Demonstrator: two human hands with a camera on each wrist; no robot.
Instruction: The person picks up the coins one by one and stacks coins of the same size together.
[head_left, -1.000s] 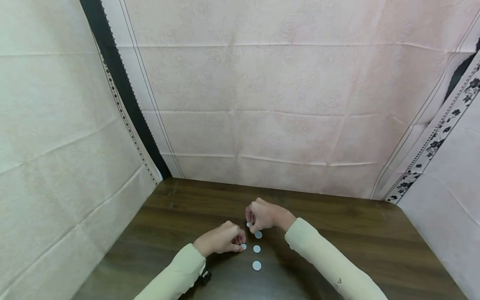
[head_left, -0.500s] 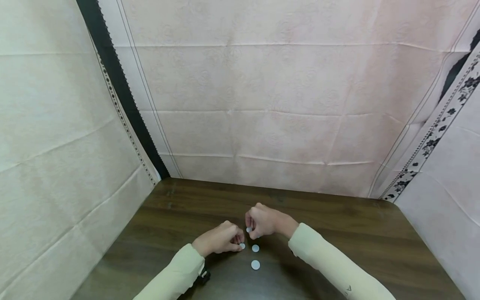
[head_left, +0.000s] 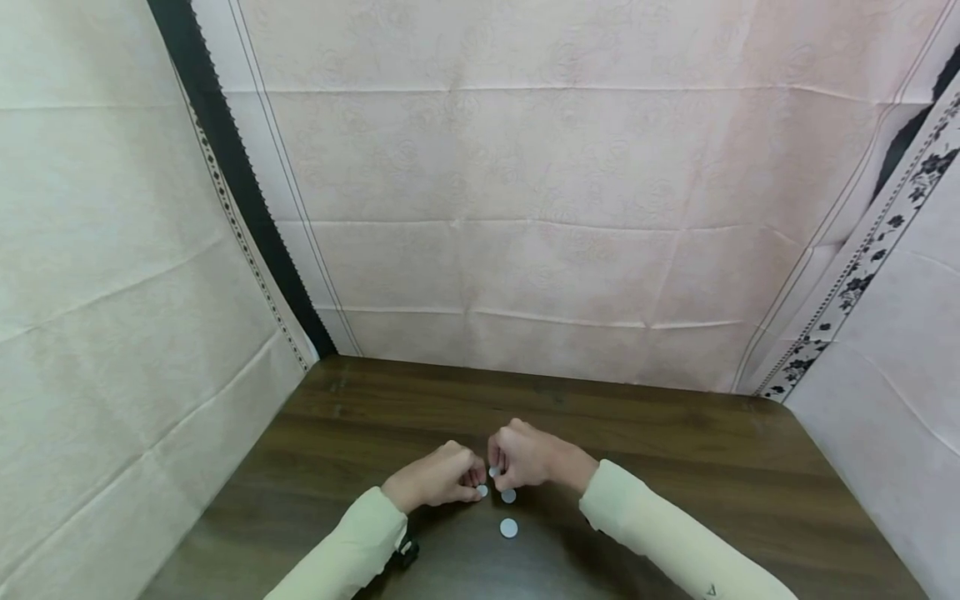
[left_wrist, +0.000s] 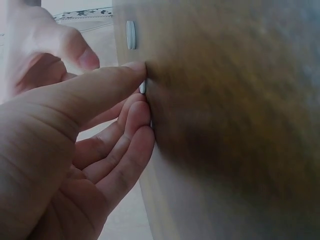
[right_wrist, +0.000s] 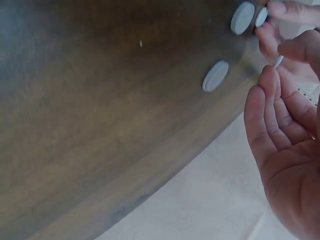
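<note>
In the head view my left hand (head_left: 437, 479) pinches a small white disc (head_left: 482, 491) between thumb and fingers, low at the tabletop. Just beyond, my right hand (head_left: 531, 456) pinches another white disc (head_left: 494, 472) by its edge, tilted above the wood. A white disc (head_left: 508, 496) lies flat below the right hand, and one more disc (head_left: 508, 528) lies nearer the front. The right wrist view has a disc (right_wrist: 215, 76) on the table beside the right fingers; in the head view that hand seems to cover it. Fingers mostly hide the left disc (left_wrist: 143, 87) in the left wrist view.
A dark brown wooden table (head_left: 637, 433) spans the lower view. Pale cloth (head_left: 525, 250) hangs behind it, with further cloth at left and right. A black device (head_left: 407, 552) sits at the left wrist. A tiny pale speck (right_wrist: 141, 44) shows on the wood.
My right hand has come nearer the front with its disc, closer to the left hand, and now covers a table disc that was visible. The left hand has stayed nearly still.
</note>
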